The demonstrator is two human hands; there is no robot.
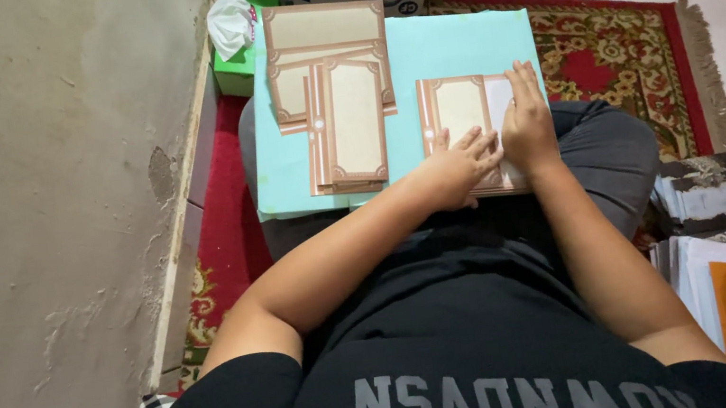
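Both hands lie flat on the brown-bordered card [465, 126] at the near right edge of the turquoise board [455, 46], holding nothing: left hand [457, 169] on its near edge, right hand [526, 120] on its right side. Uneven pressure could skew the card. Left of it lies a card stack [349, 124], beyond that another stack [324, 42].

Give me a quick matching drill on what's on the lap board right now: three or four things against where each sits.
Things:
1. left hand
2. right hand
3. upright card stack
4. green tissue box

Places:
A. beside the wall, past the turquoise board
B. middle of the board
C. right side of the brown-bordered card
D. near edge of that card

Pairs: 1-D, 2-C, 3-B, 4-A
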